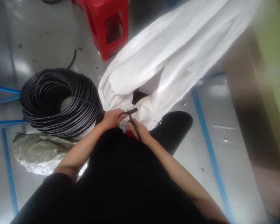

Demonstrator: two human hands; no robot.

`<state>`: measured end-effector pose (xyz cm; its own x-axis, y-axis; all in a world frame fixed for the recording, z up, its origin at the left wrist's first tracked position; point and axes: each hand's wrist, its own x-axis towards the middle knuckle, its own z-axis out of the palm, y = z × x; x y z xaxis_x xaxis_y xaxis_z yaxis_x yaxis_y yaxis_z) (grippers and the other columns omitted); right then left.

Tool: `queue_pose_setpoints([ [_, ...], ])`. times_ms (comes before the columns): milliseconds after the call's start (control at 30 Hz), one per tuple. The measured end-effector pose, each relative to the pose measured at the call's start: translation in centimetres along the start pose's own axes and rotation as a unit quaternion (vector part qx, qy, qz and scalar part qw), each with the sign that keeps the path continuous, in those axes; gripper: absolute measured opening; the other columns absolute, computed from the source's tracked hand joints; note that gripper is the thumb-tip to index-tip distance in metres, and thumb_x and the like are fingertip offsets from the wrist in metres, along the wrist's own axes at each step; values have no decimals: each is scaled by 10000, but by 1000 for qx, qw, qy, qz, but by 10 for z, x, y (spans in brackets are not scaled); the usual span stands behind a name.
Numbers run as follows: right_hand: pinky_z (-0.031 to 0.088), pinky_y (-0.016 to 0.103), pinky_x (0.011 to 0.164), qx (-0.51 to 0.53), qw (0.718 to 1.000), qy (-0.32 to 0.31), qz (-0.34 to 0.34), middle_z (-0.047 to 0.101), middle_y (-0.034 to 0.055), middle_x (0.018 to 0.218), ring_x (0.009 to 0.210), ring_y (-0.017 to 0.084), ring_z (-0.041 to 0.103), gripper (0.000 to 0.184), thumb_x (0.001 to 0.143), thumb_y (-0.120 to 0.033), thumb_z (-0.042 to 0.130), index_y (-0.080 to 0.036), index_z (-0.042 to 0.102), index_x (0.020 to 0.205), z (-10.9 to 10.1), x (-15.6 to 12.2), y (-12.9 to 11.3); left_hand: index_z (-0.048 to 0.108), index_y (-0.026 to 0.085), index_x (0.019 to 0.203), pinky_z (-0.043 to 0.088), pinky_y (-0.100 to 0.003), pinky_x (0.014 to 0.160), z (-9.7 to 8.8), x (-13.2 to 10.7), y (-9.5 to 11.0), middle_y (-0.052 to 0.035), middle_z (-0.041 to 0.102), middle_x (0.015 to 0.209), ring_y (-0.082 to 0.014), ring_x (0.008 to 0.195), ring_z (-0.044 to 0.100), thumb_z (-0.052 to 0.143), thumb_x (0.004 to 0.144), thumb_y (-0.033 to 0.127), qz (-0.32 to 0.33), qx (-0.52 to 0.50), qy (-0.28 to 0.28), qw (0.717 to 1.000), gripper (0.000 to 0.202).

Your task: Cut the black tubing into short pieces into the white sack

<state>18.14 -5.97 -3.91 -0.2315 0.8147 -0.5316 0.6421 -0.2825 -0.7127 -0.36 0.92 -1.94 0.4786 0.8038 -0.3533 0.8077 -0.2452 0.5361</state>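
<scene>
The left hand (112, 119) is closed around a black hose (130, 112), gripping it just short of its free end. That end projects a little way past the fingers, toward the white sack (172, 59), and lies almost level. From the back of this grip the hose runs away in a single strand to the large black coil (58, 102), which lies flat on the grey floor (44, 34) well to the left-hand side of both hands.

The right hand (141, 130) sits just beside the left hand, slightly nearer the body, and is closed on a black tool (134, 126). The tool is long and thin; its type cannot be made out. It slants from the right hand up to the hose and meets the hose just past the left-hand fingers, close to the free end. Whether it grips or only touches the hose cannot be told.

Directly beyond both grips the open mouth of the white sack faces the hands, with a dark gap showing inside. The sack extends away to the upper right.

Under the coil, on the near side, lies a crumpled pale green sheet (37, 149). A red stool (108, 25) stands on the floor beyond the sack mouth. Blue lines (210, 149) mark the floor on either side.
</scene>
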Motion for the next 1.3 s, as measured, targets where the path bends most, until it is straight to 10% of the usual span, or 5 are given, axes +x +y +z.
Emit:
queue_pose_setpoints([
  [1300,461,314,662,15,1000,20,1,647,41,719,700,212,613,418,907,-527,343,-205,608,876,1,-2,-5,682,220,979,418,-238,699,8,8,-7,-17,681,896,-153,817,604,408,935,426,55,-37,-71,995,346],
])
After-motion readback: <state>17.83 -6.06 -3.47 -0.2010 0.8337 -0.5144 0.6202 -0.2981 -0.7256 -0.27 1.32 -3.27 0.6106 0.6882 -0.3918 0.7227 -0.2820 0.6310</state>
